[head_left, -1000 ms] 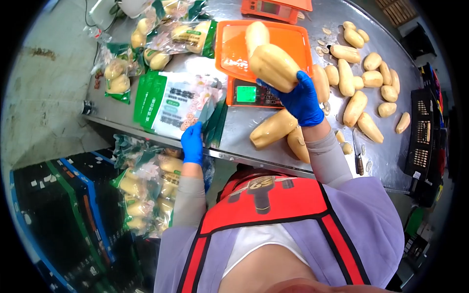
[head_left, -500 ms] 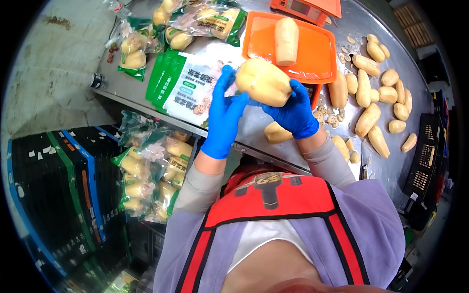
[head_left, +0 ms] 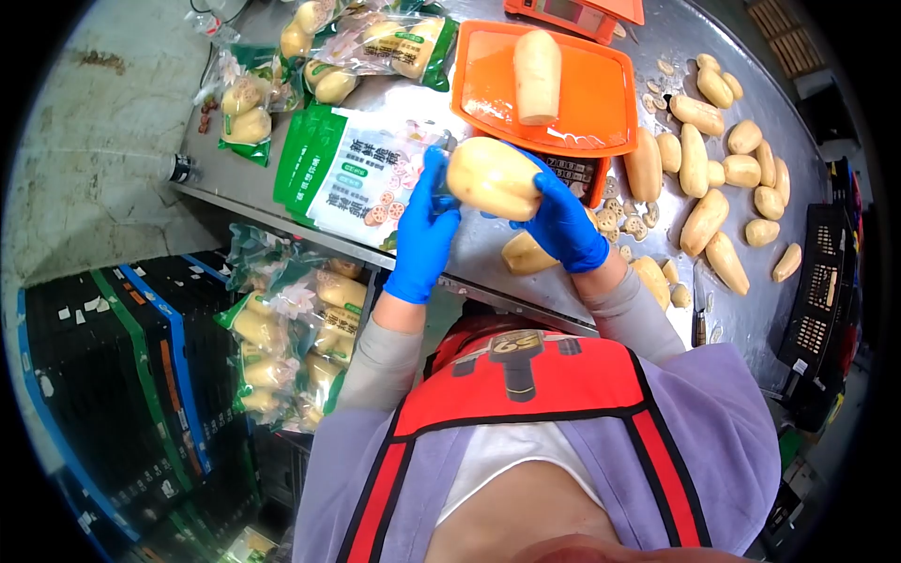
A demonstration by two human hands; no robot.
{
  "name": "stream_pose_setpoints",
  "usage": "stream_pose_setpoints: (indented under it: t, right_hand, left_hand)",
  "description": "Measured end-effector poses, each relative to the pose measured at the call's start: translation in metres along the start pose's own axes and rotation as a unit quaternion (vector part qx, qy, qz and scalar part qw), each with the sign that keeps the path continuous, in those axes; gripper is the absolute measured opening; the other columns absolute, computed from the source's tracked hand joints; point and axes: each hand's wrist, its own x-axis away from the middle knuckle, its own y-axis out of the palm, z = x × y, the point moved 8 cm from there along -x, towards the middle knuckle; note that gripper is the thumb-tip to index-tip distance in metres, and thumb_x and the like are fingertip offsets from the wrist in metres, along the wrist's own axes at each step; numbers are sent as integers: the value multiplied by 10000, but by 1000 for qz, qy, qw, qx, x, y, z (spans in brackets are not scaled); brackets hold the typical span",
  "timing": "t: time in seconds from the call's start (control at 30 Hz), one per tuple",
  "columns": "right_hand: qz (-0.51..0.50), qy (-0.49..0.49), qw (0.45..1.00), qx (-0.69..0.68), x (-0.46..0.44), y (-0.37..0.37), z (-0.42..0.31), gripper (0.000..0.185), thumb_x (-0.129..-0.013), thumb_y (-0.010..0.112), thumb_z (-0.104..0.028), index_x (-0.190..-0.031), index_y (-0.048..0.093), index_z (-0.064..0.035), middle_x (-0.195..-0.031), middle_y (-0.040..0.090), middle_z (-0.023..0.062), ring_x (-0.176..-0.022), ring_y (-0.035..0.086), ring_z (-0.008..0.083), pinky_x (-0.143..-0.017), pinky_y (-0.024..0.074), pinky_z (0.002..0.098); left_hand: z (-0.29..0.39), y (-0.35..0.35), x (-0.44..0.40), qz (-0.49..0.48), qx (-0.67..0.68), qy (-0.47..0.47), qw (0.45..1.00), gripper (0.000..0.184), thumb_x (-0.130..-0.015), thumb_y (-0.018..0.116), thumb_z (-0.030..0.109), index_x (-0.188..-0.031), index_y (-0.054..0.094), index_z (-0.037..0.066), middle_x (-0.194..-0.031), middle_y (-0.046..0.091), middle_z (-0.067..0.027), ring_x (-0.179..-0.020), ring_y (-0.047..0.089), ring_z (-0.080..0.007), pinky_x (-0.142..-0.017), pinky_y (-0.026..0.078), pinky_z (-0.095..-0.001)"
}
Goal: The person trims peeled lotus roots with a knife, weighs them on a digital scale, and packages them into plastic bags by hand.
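A thick, pale lotus root (head_left: 493, 178) is held up over the near edge of the metal table. My right hand (head_left: 565, 225) grips its right end, fingers wrapped round the side. At the other end is my left hand (head_left: 422, 230), thumb and fingers curved about the root's left tip; some of those fingers are hidden. Both hands wear blue gloves. Just left of the hands lies a flat green-and-white printed bag (head_left: 352, 174). Behind the held root, another lotus root (head_left: 538, 80) rests on an orange tray (head_left: 596, 103). Below my right hand lies a further piece (head_left: 526, 253).
Several loose lotus roots (head_left: 704, 222) spread over the table's right side, with cut slices (head_left: 633, 227) and a knife (head_left: 699, 324) nearby. Filled bags (head_left: 385, 47) lie at the back left, more (head_left: 300, 328) below the table edge. A black crate (head_left: 817, 281) stands right, dark crates (head_left: 94, 375) left.
The lotus root has turned slightly between my hands and moved a little left and down. My right hand has shifted left with it. The whole view has shifted slightly.
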Motion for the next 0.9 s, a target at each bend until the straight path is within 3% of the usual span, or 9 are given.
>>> stream_pose_setpoints:
  t: [0.03,0.1,0.2,0.33,0.4,0.47,0.53,0.7,0.9]
  right_hand:
    - [-12,20,997,-69,2,-4,8,659,-876,513,-451,-1361,369,-28,-1317,479,152,-1130,528,331,-887,465,379]
    - [-13,35,987,-154,5,-20,20,665,-876,513,-458,-1366,362,-35,-1317,477,158,-1124,529,349,-868,475,382]
    - [-49,77,957,-274,11,-30,33,685,-872,519,-489,-1378,350,-61,-1302,484,177,-1105,533,377,-822,503,398]
    - [1,100,966,-239,13,-38,43,610,-898,501,-450,-1355,369,-68,-1253,523,113,-1067,552,303,-770,481,329]
    - [19,102,971,-217,10,-42,48,598,-895,522,-431,-1352,374,-76,-1252,524,105,-1069,551,285,-773,481,332]
    - [49,86,982,-162,5,-46,53,607,-879,570,-370,-1366,362,-74,-1240,531,78,-1074,547,234,-804,475,338]
    - [19,77,991,-106,5,-27,39,620,-866,593,-334,-1373,355,-68,-1236,528,72,-1075,539,208,-815,471,326]
    - [-25,63,996,60,-9,-2,48,672,-825,657,-228,-1388,337,-47,-1266,476,85,-1106,482,146,-863,457,282]
    - [-41,-93,938,331,-20,6,66,734,-802,680,-248,-1414,310,-82,-1355,424,143,-1218,447,244,-1003,379,343]
  left_hand:
    - [2,-17,5,53,-214,66,973,710,-729,604,75,-1387,344,14,-1341,450,-140,-1191,468,-232,-971,393,-322]
    - [1,-37,17,131,-531,144,825,654,-724,725,205,-1294,464,21,-1245,510,-204,-1102,510,-332,-923,414,-404]
    - [-40,-60,22,90,-632,64,767,437,-770,693,215,-1151,582,33,-1106,586,-176,-993,552,-329,-838,437,-422]
    - [-46,-69,21,120,-577,129,797,248,-829,630,201,-1004,645,25,-918,631,-165,-847,588,-326,-744,457,-411]
    - [-58,-95,19,167,-470,21,867,215,-878,568,186,-964,654,8,-808,629,-176,-747,599,-335,-685,472,-383]
    - [-61,-106,19,171,-449,5,877,217,-865,598,191,-943,650,-5,-777,639,-165,-668,605,-287,-644,476,-353]
    - [-75,-116,20,180,-347,-110,914,217,-826,658,200,-866,656,-13,-744,652,-129,-632,588,-185,-631,474,-315]
    - [-69,-111,17,204,-277,-117,931,231,-786,711,205,-787,653,-18,-705,637,-62,-627,538,-98,-604,457,-261]
    - [-58,-119,13,217,-100,-125,963,142,-817,656,128,-758,633,0,-729,612,-26,-661,538,-113,-627,450,-258]
